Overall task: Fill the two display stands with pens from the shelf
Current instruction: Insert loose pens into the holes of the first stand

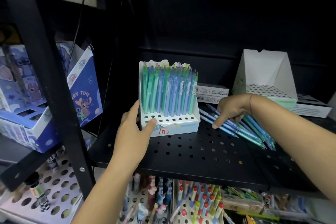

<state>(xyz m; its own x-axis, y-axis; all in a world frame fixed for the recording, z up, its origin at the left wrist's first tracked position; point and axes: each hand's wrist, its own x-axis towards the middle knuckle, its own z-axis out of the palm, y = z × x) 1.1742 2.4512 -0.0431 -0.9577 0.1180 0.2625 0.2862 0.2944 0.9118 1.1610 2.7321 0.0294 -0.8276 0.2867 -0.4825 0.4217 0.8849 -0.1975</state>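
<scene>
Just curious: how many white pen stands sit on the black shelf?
2. The nearly full stand, centre, held by the left hand; the empty stand, back right. None seems hidden.

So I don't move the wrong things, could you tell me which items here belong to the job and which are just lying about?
Job: part-filled stand, held by left hand; empty stand; loose pens, gripped by right hand.
Lying about: flat barcoded boxes; blue cartoon boxes; pens below the shelf.

Dim, dark shelf back; light falls from the front, wide-angle bending and blur at the edges.
</scene>
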